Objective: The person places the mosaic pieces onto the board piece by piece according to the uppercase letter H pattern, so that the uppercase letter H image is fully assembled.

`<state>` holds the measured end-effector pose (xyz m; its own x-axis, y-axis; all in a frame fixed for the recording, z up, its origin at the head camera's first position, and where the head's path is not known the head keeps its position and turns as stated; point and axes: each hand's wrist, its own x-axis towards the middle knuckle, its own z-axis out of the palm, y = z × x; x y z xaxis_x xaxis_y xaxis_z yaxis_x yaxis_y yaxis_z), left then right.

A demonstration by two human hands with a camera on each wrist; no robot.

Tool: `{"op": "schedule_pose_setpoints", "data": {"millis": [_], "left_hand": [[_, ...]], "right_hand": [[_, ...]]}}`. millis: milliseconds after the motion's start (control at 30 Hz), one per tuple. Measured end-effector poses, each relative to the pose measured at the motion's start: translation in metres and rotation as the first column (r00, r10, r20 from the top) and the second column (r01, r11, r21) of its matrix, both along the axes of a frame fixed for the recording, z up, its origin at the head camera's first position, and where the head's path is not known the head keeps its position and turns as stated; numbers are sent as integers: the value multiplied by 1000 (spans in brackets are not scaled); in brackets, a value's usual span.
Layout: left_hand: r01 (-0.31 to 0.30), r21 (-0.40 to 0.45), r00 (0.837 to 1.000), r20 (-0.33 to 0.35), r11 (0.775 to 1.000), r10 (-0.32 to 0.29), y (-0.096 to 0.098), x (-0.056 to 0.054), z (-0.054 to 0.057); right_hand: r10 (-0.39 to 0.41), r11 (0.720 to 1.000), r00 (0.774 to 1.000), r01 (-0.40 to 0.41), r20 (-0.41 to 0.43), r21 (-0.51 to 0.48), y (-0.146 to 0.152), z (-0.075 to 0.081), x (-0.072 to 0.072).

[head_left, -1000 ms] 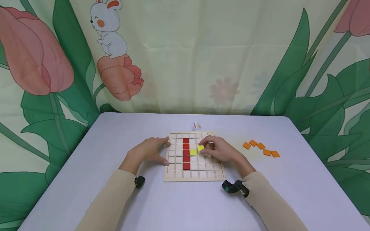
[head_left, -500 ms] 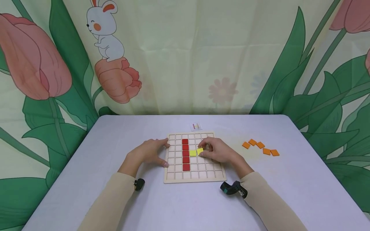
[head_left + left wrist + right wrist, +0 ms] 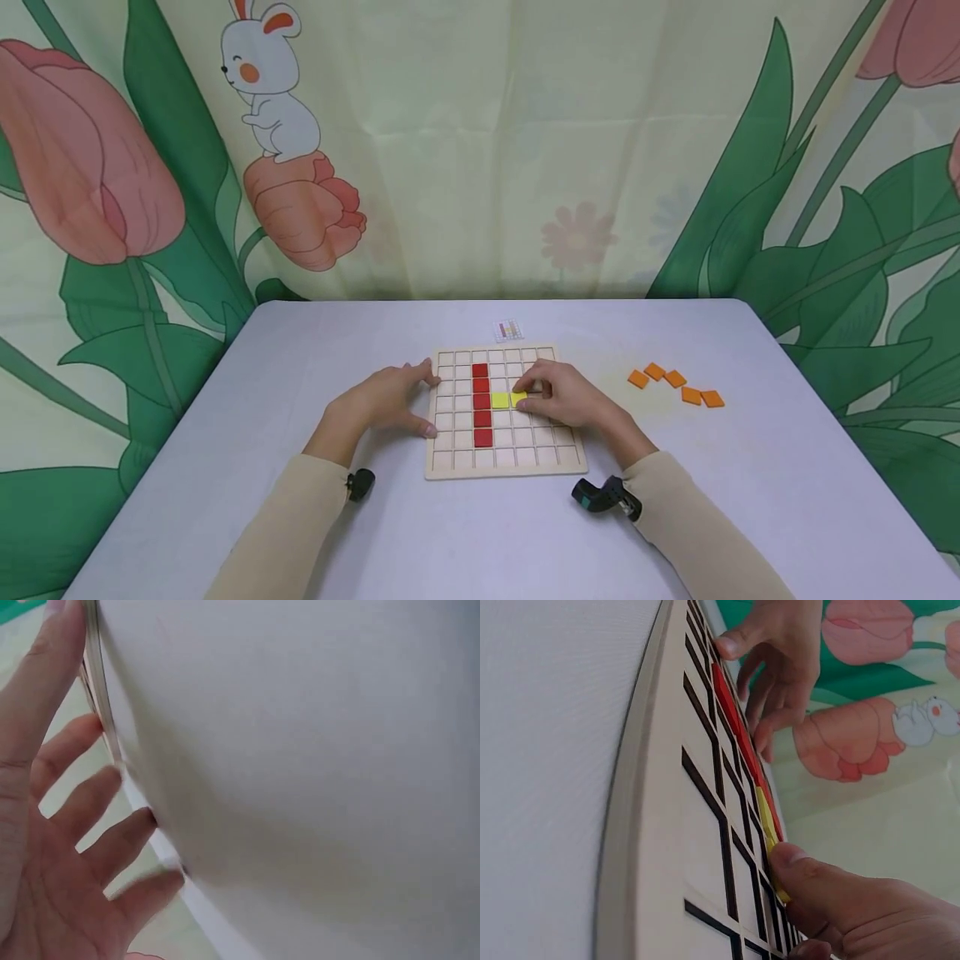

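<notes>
A wooden grid board (image 3: 514, 457) lies on the table, with a column of several red square tiles (image 3: 482, 419) set in its cells. One yellow tile (image 3: 499, 401) sits right of the middle red one. My right hand (image 3: 567, 397) pinches a second yellow tile (image 3: 518, 399) between thumb and fingers, in the cell beside the first; its right part is hidden by the fingers. At the board's left edge rests my left hand (image 3: 381, 403), thumb and fingers spread along the rim. In the left wrist view the fingers (image 3: 129, 838) are apart and fairly straight.
Several orange tiles (image 3: 691, 396) lie loose on the white table (image 3: 480, 542), right of the board. A small card with a printed grid pattern (image 3: 507, 331) is behind the board. A printed curtain (image 3: 465, 167) hangs beyond the table's far edge.
The second yellow tile, tilted and raised a second ago, is now lowered level with the first one. My right hand came down with it. The left hand stays at the board's edge.
</notes>
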<state>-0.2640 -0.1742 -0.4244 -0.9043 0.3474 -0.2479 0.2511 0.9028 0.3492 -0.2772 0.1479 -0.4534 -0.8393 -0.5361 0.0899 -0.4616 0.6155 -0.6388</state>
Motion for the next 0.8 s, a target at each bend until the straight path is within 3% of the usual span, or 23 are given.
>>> {"op": "schedule_pose_setpoints", "data": {"millis": [167, 400, 800], "left_hand": [[51, 17, 998, -28, 999, -50, 1, -5, 0], [0, -1, 1000, 24, 1000, 0, 2, -9, 1], [-5, 15, 1000, 30, 1000, 5, 5, -13, -3]], "right_hand": [[-7, 1000, 999, 8, -33, 12, -3, -2, 1], [-27, 1000, 999, 26, -22, -10, -4, -6, 3], [-67, 998, 998, 67, 16, -4, 2, -5, 5]]}}
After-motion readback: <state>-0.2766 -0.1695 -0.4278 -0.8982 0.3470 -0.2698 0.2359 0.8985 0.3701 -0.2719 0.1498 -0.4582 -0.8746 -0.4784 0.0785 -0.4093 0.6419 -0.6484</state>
